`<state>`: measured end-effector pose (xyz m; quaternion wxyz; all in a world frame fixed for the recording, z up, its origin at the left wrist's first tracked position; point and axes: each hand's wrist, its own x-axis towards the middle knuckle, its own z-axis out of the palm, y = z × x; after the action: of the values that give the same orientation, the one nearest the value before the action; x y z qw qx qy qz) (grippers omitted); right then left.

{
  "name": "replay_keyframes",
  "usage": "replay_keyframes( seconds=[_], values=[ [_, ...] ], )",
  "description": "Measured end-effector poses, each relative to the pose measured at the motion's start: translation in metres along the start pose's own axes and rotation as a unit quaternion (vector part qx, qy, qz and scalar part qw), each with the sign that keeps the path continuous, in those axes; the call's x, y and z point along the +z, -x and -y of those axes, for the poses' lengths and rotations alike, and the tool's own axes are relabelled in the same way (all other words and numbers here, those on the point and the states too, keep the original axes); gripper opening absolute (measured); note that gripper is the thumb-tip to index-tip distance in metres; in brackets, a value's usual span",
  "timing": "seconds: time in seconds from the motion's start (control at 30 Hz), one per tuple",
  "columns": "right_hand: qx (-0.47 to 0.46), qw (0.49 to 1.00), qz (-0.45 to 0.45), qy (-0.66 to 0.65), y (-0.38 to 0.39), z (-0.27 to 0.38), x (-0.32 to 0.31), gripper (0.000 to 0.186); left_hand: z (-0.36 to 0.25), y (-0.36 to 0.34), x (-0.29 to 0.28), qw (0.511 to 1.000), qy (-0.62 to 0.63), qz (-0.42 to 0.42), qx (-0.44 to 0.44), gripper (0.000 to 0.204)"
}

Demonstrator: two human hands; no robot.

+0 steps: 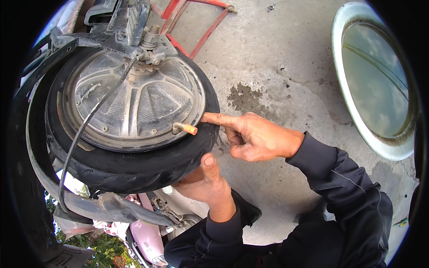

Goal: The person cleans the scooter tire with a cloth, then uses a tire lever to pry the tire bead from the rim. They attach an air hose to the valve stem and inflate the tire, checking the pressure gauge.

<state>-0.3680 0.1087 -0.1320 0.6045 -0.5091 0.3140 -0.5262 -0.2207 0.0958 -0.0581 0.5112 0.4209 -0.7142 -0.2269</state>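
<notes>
A black tyre (147, 172) sits on a grey metal hub-motor wheel (156, 98) at the left, its side face turned toward me. An orange-capped valve stem (190, 129) sticks out near the rim. My right hand (257, 136) holds nothing. Its index finger is stretched out, the tip touching the tyre beside the rim, just above the valve, while the other fingers are curled. At the tyre's lower edge is my left hand (205, 185), thumb raised and apart. Its fingers reach under the tyre and are partly hidden.
A black cable (96, 109) runs from the axle nut (151, 38) across the wheel. A curved mudguard (129, 212) wraps the wheel's left side. A basin of water (346, 85) stands at the right on concrete. Behind are a red metal frame (208, 33) and a pink scooter (147, 241).
</notes>
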Motion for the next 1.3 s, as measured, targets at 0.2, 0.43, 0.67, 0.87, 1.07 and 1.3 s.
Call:
replay_keyframes(
  seconds=[0.2, 0.43, 0.67, 0.87, 1.07, 1.3],
  values=[
    [-0.020, 1.000, -0.019, -0.010, -0.004, -0.004, 0.006, 0.088, -0.026, -0.017, -0.001, 0.990, -0.127, -0.062, 0.026, 0.068],
    [0.024, 0.947, 0.057, -0.314, 0.006, 0.009, 0.022, 0.084, -0.021, -0.012, 0.000, 0.995, -0.091, -0.033, -0.030, 0.050],
    [0.044, 0.828, 0.026, -0.558, 0.020, -0.002, 0.024, 0.072, -0.005, -0.005, 0.002, 0.992, -0.119, -0.050, -0.013, 0.048],
    [0.021, 0.902, -0.083, -0.423, 0.036, -0.001, 0.001, 0.041, -0.003, -0.006, 0.004, 0.991, -0.123, -0.038, 0.022, 0.053],
    [-0.079, 0.921, -0.354, 0.145, 0.057, 0.019, -0.027, 0.026, -0.005, -0.009, 0.001, 0.993, -0.115, -0.026, 0.024, 0.057],
    [0.124, 0.859, -0.221, 0.445, 0.070, -0.019, -0.050, 0.046, 0.002, -0.008, -0.005, 0.995, -0.092, -0.027, 0.025, 0.054]
  ],
)
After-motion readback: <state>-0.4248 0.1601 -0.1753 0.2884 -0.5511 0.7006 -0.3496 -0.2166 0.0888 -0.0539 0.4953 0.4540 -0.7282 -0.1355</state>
